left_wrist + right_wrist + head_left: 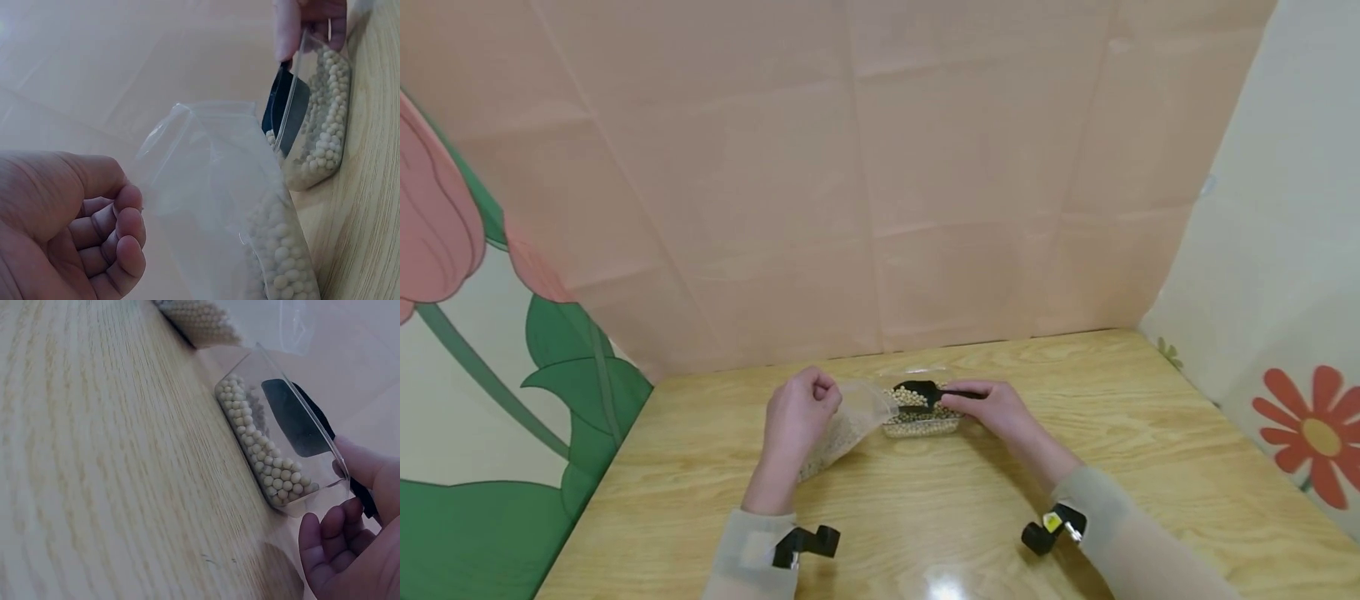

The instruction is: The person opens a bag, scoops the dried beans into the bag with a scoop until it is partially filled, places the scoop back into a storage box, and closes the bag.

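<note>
My left hand [801,412] pinches the upper edge of a clear plastic bag [206,187] between thumb and forefinger. Pale round soybeans [287,269] fill the bag's lower part, and its mouth leans toward a clear box [250,369]. Soybeans [262,456] also lie inside that box. With my right hand [992,406] I grip the handle of a black scoop [919,390], whose bowl is down in the box with soybeans beside it. In the right wrist view the scoop bowl [294,419] shows through the box wall.
A wood-grain table [917,517] carries the bag and box. Behind it hangs a pinkish sheet [865,183]. Painted walls stand at both sides, with a red flower [1318,437] on the right. Black camera mounts sit on both wrists.
</note>
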Tool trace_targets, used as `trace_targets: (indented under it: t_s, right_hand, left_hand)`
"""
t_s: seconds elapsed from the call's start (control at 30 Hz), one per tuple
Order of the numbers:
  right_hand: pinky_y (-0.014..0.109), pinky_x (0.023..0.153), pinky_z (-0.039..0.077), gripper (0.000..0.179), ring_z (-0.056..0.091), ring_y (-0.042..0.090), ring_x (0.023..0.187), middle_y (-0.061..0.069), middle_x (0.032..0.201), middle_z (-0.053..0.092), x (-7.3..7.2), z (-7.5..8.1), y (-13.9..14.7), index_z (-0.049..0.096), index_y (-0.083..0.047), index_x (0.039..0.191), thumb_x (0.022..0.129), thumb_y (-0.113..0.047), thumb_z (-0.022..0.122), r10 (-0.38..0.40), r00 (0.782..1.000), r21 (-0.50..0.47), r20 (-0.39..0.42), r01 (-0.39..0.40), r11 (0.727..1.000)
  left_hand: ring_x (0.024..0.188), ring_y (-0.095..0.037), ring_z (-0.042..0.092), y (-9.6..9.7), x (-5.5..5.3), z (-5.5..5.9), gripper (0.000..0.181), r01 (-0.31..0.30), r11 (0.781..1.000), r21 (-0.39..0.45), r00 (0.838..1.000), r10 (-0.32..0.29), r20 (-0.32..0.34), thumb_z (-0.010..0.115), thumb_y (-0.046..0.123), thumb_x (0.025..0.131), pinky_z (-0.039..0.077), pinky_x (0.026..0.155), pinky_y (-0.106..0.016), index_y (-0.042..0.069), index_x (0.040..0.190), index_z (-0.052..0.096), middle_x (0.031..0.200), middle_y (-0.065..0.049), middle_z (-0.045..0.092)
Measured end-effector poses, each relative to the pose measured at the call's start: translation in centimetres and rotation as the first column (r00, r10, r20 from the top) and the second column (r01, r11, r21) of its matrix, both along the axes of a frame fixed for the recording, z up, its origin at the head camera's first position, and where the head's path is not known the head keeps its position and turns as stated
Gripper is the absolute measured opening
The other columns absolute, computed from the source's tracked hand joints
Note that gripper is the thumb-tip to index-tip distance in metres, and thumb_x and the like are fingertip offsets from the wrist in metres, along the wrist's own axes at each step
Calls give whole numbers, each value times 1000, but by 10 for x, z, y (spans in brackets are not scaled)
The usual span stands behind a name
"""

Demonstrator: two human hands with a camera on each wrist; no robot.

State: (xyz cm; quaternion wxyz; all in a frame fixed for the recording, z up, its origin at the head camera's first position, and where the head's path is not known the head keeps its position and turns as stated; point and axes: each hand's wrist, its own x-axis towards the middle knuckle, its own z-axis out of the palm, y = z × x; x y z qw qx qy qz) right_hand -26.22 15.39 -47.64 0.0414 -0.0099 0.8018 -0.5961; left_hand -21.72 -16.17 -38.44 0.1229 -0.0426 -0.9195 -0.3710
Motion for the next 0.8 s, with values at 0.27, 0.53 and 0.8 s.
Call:
trace_targets:
  t_s: [0.27, 0.53, 0.8]
  right_hand:
    - [53, 120, 39, 49, 60, 31, 136, 9, 142, 73, 4, 0, 5, 80, -15, 135, 95, -42, 88, -39, 999, -15, 23, 39, 999]
    - [46, 107, 52, 54, 68, 30, 122, 10, 145, 71, 7, 11, 14, 78, -17, 138, 95, -48, 87, -42, 999, -4, 30, 42, 999]
    - [58, 119, 44, 61, 67, 37, 131, 12, 151, 67, 13, 24, 20, 74, -11, 142, 95, -48, 87, -19, 1000, -46, 24, 20, 999]
  left_hand:
    - [64, -15, 62, -1, -2, -2, 6, 5, 1000, -8, 1000, -6, -16, 71, 8, 101, 54, 64, -35, 8, 98, 76, 80, 1, 71]
    - [64, -15, 61, -1, -2, -4, 6, 14, 1000, -14, 1000, -14, -24, 71, 7, 101, 53, 64, -35, 8, 97, 76, 80, 1, 70]
    - [65, -14, 61, 1, -1, -5, 6, 16, 1000, -21, 1000, -17, -25, 71, 8, 101, 54, 65, -35, 7, 98, 76, 80, 1, 71]
